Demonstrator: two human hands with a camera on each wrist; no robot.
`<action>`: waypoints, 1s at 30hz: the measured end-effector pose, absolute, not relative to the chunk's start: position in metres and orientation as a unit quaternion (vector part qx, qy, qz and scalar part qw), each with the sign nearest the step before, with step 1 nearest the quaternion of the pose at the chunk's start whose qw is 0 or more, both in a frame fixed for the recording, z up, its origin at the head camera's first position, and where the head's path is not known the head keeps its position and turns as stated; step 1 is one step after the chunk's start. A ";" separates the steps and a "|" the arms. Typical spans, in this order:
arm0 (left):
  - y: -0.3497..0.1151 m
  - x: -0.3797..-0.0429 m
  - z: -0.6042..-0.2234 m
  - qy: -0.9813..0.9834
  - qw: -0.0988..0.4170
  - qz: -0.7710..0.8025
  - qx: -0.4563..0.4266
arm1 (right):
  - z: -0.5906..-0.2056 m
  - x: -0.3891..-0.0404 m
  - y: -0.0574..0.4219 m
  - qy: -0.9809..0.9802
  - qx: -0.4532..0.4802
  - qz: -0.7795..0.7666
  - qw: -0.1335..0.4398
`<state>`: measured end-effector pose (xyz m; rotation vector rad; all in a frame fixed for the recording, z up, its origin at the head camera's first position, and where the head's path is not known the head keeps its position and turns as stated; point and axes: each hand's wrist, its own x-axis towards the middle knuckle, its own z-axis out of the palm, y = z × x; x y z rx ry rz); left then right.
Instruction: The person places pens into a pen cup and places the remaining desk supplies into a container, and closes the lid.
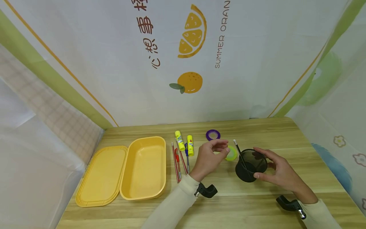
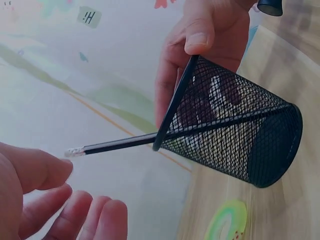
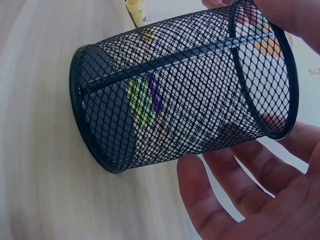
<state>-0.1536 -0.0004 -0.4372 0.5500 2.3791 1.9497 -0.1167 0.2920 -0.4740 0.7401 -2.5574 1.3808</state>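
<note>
My right hand [image 1: 281,171] grips a black mesh pen cup [image 1: 246,175] at its rim, with the thumb on the near side and the fingers round the far side. In the left wrist view, a dark pencil [image 2: 120,143] leans inside the cup with its white eraser end sticking out past the rim. My left hand [image 1: 208,157] is just left of that eraser end, its fingers loosely bent and a gap between thumb and fingertips. Beyond the left hand lies a green tape roll [image 1: 232,154], partly covered by it.
A purple tape roll [image 1: 207,135] lies farther back. Two yellow glue sticks [image 1: 190,145], a red pen [image 1: 177,159], a blue pen [image 1: 186,150] and red-striped pencils [image 1: 174,159] lie left of centre. At left stand an open yellow box [image 1: 143,168] and its lid [image 1: 101,178].
</note>
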 end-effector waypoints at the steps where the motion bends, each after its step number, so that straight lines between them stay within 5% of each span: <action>1: -0.003 -0.153 -0.437 0.764 0.006 0.622 0.172 | -0.474 -0.117 0.292 -0.849 0.248 0.461 0.071; 30: -0.063 -0.141 -0.463 0.789 -0.056 0.612 -0.014 | -0.473 -0.116 0.291 -0.850 0.243 0.463 0.063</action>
